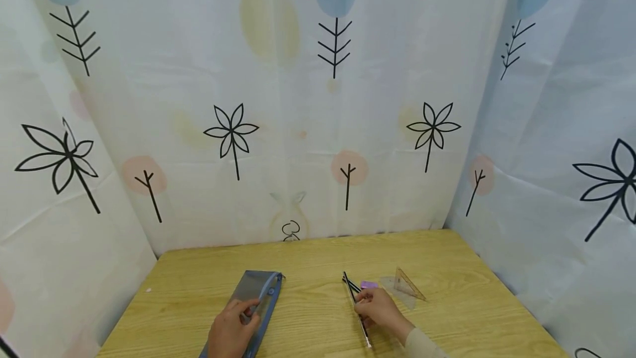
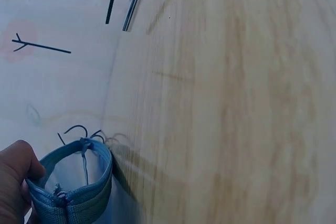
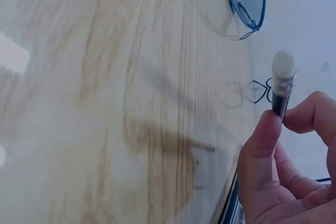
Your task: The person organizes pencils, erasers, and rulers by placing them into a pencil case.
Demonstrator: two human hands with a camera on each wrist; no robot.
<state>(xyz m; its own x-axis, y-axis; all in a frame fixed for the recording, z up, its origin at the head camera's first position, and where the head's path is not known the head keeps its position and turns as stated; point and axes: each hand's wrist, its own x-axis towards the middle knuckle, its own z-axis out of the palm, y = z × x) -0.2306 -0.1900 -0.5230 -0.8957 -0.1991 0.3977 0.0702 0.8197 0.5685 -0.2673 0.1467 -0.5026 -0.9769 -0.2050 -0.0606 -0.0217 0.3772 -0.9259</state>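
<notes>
A blue-grey zippered pencil case (image 1: 248,287) lies on the left of the wooden table. My left hand (image 1: 232,327) pinches its rim between thumb and fingers. The left wrist view shows the case mouth (image 2: 106,163) gaping, with loose threads at its end. My right hand (image 1: 379,309) pinches a dark pencil (image 3: 280,100) with a white eraser tip, close over the table. Beyond that hand, another dark pencil (image 1: 354,286) lies on the wood, partly hidden. Just past the fingers sits a purple eraser (image 1: 369,284).
To the right of the eraser lie a clear set square (image 1: 408,299) and an orange-tinted set square (image 1: 413,288), overlapping. Patterned white curtains (image 1: 288,181) close in the table (image 1: 308,258) at the back and both sides.
</notes>
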